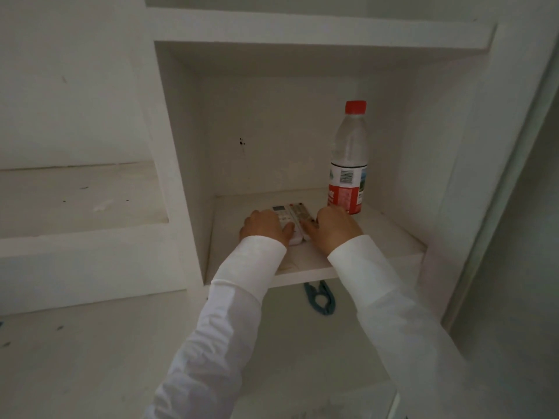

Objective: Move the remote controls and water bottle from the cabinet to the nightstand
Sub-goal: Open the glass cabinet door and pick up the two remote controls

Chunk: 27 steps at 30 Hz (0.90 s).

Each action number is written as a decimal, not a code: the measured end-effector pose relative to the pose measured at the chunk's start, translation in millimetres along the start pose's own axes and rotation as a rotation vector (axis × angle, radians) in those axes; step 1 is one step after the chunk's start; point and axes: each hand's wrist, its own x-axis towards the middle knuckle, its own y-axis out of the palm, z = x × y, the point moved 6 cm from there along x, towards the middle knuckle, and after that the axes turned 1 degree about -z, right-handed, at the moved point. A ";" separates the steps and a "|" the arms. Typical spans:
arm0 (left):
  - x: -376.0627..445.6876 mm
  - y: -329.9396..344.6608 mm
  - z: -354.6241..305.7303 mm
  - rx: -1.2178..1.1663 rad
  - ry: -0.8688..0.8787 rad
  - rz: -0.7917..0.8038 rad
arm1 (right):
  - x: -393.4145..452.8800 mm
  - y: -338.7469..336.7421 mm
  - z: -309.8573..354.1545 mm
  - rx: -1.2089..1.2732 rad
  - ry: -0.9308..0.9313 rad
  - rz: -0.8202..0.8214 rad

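Two white remote controls lie side by side on the white cabinet shelf [378,237]. My left hand [263,226] rests on the left remote [279,211], thumb curled along its inner edge. My right hand [334,226] covers the right remote [299,210], fingers wrapped over its right side. Both remotes still lie flat on the shelf. A clear water bottle [348,158] with a red cap and red-and-white label stands upright just behind my right hand, apart from it.
The shelf is a boxed niche with side walls and a top board [317,28] close above. A lower white ledge [81,201] runs to the left. A blue clip-like object [320,299] hangs under the shelf's front edge.
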 end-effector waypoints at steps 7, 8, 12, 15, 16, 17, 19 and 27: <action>-7.7 -6.0 5.5 -0.174 -0.071 -0.046 | 0.3 2.9 -5.9 0.215 0.079 0.018; -9.7 -8.4 5.9 -0.213 -0.079 -0.051 | -0.5 2.0 -7.2 0.250 0.087 0.012; -18.9 -15.8 5.7 -0.326 -0.135 -0.036 | -8.0 -6.6 -7.1 0.396 0.101 0.000; -21.2 -15.8 11.5 -0.414 -0.167 0.008 | -10.0 -6.8 -12.0 0.542 0.147 0.035; -22.1 -15.4 13.5 -0.445 -0.169 0.028 | -10.9 -5.4 -14.2 0.598 0.165 0.053; -23.0 -14.7 15.7 -0.475 -0.167 0.044 | -12.9 -4.6 -15.3 0.648 0.177 0.077; -28.7 -14.2 17.0 -0.544 -0.143 0.051 | -17.4 -3.5 -15.9 0.716 0.178 0.124; -77.9 -20.0 31.2 -0.827 -0.096 0.026 | -57.9 -12.6 -4.9 1.001 0.141 0.198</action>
